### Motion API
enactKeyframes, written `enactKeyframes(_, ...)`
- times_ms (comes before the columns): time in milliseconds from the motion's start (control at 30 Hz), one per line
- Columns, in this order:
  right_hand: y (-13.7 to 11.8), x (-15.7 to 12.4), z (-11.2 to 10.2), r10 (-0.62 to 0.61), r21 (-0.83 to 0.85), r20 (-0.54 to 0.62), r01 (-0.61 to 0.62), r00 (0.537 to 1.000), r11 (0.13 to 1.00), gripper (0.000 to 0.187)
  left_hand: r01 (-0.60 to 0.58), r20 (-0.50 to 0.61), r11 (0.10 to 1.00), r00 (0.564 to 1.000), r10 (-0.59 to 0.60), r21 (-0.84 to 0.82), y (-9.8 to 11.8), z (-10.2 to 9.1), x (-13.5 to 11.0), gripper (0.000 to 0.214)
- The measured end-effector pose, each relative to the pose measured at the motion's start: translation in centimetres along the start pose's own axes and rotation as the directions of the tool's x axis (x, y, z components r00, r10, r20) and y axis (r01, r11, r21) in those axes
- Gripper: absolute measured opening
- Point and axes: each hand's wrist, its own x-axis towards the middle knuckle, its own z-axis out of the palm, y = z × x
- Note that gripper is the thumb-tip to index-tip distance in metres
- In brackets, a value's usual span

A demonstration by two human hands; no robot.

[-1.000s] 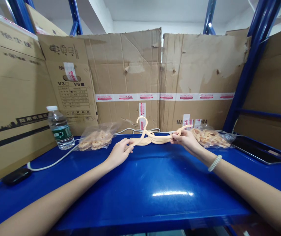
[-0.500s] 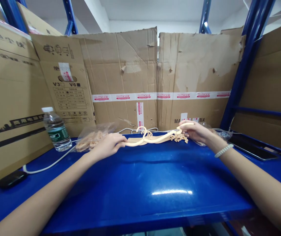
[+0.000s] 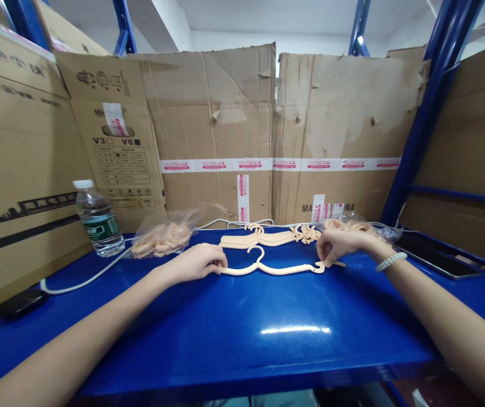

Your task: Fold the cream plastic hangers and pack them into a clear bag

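A cream clothes hanger (image 3: 282,271) lies low over the blue shelf, its curved hook pointing up and away from me. My left hand (image 3: 204,261) pinches the hanger's left end. At the other end, my right hand (image 3: 339,247) is closed on a small cream hook piece (image 3: 320,267), whose curved part meets the hanger's tip. A thin end of this piece seems to stick out past my fingers; whether it is fixed to the hanger, I cannot tell. Behind lies a stack of similar hangers (image 3: 240,242), with a pile of small hook pieces (image 3: 307,233) at its right.
Clear bags of cream parts, one on the left (image 3: 164,234) and one on the right (image 3: 348,225), flank the stack. A water bottle (image 3: 98,220), a black object (image 3: 21,303) and a white cable (image 3: 85,287) are leftward. A phone (image 3: 437,257) lies right. Cardboard (image 3: 217,135) walls the back.
Both hands have brought the hanger closer to me and down toward the shelf, away from the stack behind. My right hand has turned downward with the hook piece.
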Motion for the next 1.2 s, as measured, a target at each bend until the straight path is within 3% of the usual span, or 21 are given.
enactKeyframes(200, 0.2, 0.4, 0.3, 0.064, -0.073, -0.012, -0.065, 0.998, 0.995, 0.039, 0.014, -0.042, 1.000, 0.999, -0.014, -0.007, -0.3, 0.6, 0.2, 0.008)
enactKeyframes(500, 0.0, 1.4, 0.9, 0.085, -0.207, -0.258, -0.141, 0.962, 0.968, 0.005, 0.010, -0.127, 0.999, 0.992, -0.004, 0.047, -0.9, 1.4, 0.3, 0.016)
enactKeyframes(900, -0.3, 1.9, 1.3, 0.079, -0.192, -0.339, -0.151, 0.937, 0.970, 0.004, 0.032, -0.182, 0.996, 0.983, -0.017, 0.082, -2.0, 2.0, 0.2, 0.017)
enactKeyframes(1200, -0.2, 1.7, 1.3, 0.024, -0.172, -0.355, -0.091, 0.934, 0.981, 0.004, 0.056, -0.207, 0.992, 0.978, -0.031, 0.112, -1.9, 2.2, 0.0, 0.015)
